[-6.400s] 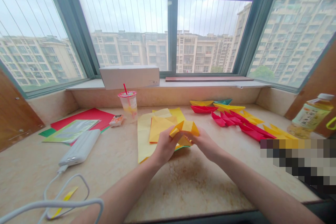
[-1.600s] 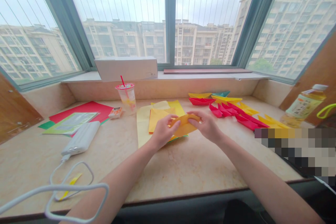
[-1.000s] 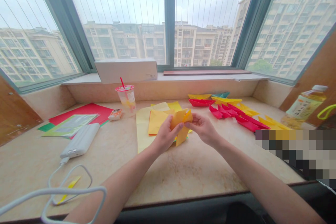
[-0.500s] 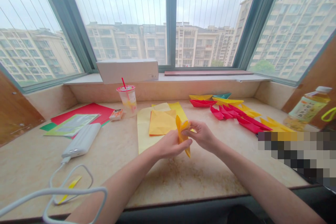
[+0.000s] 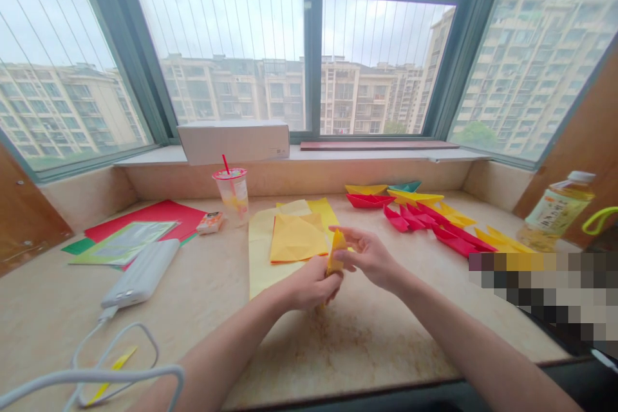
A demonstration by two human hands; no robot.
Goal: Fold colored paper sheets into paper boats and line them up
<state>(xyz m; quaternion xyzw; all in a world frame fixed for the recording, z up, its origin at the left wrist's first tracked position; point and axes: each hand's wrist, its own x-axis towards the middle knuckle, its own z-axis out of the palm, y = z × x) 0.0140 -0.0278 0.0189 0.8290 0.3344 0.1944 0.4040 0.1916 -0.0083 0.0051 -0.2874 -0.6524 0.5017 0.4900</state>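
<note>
I hold a folded orange-yellow paper piece (image 5: pixel 336 250) upright between both hands above the marble sill. My left hand (image 5: pixel 311 283) grips its lower part from the left. My right hand (image 5: pixel 369 256) pinches its upper part from the right, fingers partly spread. Just behind the hands lies a stack of yellow and orange paper sheets (image 5: pixel 290 238). A row of finished red, yellow and teal paper boats (image 5: pixel 425 215) runs along the sill to the right.
A plastic cup with a red straw (image 5: pixel 232 193) and a small snack packet (image 5: pixel 210 223) stand behind left. Red and green sheets (image 5: pixel 140 232), a white power bank (image 5: pixel 140 273) with cable (image 5: pixel 96 373) lie left. A drink bottle (image 5: pixel 555 212) stands far right.
The folded paper was flat and wide between my hands, then got turned upright and pressed narrower. Both hands have come slightly nearer to me and lower.
</note>
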